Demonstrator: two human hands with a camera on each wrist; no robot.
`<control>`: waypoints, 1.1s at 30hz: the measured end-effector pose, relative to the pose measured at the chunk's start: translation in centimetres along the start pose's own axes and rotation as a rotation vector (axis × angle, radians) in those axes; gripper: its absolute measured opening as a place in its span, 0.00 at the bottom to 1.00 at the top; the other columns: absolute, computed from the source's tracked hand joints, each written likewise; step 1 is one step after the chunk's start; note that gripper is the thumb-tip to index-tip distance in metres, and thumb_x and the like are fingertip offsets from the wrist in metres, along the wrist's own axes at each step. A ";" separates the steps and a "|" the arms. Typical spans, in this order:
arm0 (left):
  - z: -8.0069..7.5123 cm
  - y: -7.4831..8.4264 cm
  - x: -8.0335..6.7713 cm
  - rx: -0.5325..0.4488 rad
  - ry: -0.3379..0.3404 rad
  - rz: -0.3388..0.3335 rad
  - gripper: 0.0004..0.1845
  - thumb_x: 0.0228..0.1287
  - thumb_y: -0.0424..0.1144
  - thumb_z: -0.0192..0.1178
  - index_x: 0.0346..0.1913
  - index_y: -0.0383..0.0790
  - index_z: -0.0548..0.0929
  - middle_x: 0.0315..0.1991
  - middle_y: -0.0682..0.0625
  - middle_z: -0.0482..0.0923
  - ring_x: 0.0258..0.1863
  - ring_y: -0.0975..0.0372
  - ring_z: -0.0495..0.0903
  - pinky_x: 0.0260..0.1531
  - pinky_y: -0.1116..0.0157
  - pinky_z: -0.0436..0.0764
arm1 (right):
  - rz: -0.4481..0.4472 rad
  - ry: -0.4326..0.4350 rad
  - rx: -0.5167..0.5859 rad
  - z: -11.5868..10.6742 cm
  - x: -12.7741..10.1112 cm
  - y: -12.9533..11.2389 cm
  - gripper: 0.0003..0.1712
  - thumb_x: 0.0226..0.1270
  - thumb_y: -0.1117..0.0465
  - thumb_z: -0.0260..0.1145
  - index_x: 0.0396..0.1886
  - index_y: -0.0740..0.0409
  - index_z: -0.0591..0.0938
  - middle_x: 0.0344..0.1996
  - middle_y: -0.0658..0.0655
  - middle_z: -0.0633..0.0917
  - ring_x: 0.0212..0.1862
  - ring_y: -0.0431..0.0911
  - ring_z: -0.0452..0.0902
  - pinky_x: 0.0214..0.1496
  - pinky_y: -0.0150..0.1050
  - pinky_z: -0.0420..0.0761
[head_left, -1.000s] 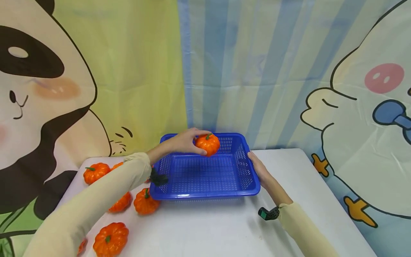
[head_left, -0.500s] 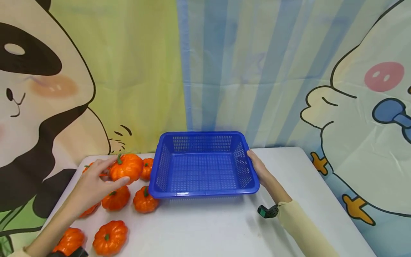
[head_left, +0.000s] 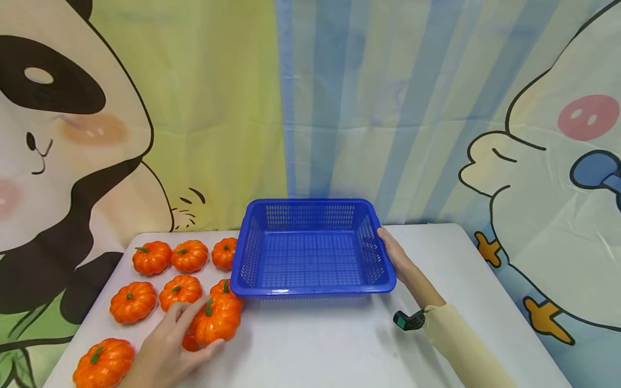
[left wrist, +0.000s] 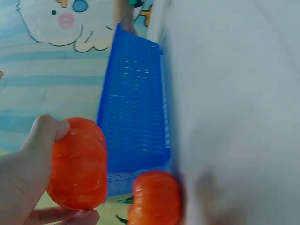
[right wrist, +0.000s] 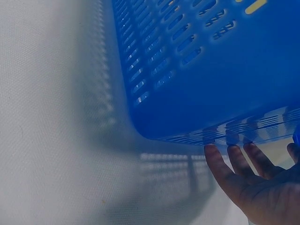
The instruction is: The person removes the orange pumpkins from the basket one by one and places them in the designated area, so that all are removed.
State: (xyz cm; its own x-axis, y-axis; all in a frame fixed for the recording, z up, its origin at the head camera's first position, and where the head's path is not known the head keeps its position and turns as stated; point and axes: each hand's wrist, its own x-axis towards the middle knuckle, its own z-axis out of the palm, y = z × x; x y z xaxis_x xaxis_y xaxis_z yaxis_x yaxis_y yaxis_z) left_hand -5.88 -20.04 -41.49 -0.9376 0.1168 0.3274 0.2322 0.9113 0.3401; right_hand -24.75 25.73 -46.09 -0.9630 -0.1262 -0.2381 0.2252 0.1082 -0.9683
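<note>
My left hand (head_left: 170, 345) holds an orange toy pumpkin (head_left: 216, 319) with a green stem, thumb on one side and fingers on the other. In the left wrist view this pumpkin (left wrist: 78, 164) looks raised above the table. Just behind it, another pumpkin (head_left: 225, 290) stands by the near left corner of the blue plastic basket (head_left: 312, 292), partly covered. A bit of orange (head_left: 190, 343) shows beneath the left hand. My right hand (head_left: 395, 253) grips the basket's right side at the rim. Its fingers (right wrist: 241, 164) touch the outside of the slotted wall in the right wrist view.
Several more pumpkins (head_left: 133, 303) stand in loose rows on the left of the white table (head_left: 310, 345). One of them (head_left: 225, 253) sits close against the basket's left side. A cartoon-printed cloth (head_left: 339, 108) hangs behind the table's far edge.
My left hand, holding a pumpkin, has moved from over the basket to the left, then nearer to me and slightly right. My right hand and the basket have stayed put.
</note>
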 end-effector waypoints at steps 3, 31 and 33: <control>1.4 0.2 -1.2 0.019 -0.035 0.023 0.49 0.34 0.60 0.78 0.62 0.42 0.75 0.41 0.46 0.75 0.30 0.63 0.76 0.28 0.62 0.85 | 0.005 0.006 -0.015 0.2 0.1 0.1 0.37 0.78 0.39 0.33 0.79 0.46 0.37 0.78 0.62 0.50 0.76 0.58 0.51 0.79 0.54 0.50; 5.8 0.4 -3.5 0.040 -0.552 -0.348 0.56 0.40 0.75 0.65 0.69 0.42 0.67 0.56 0.40 0.73 0.40 0.54 0.80 0.36 0.47 0.84 | 0.019 -0.019 -0.031 0.1 -0.4 -0.8 0.35 0.80 0.44 0.32 0.79 0.48 0.35 0.79 0.59 0.42 0.79 0.58 0.39 0.80 0.56 0.40; 5.8 0.5 -3.5 0.051 -0.564 -0.353 0.57 0.39 0.76 0.64 0.69 0.42 0.67 0.58 0.40 0.73 0.42 0.53 0.80 0.37 0.45 0.83 | 0.004 -0.021 -0.039 0.0 -0.2 -0.3 0.36 0.80 0.43 0.31 0.79 0.47 0.35 0.79 0.59 0.42 0.79 0.57 0.39 0.80 0.56 0.40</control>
State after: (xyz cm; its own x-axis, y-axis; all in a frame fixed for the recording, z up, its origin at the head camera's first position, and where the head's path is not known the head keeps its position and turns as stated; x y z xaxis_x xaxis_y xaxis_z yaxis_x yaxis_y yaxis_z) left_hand -3.96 -17.73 -47.58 -0.9501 -0.0161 -0.3117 -0.1131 0.9486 0.2957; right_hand -24.67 25.76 -45.72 -0.9587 -0.1461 -0.2442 0.2230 0.1472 -0.9636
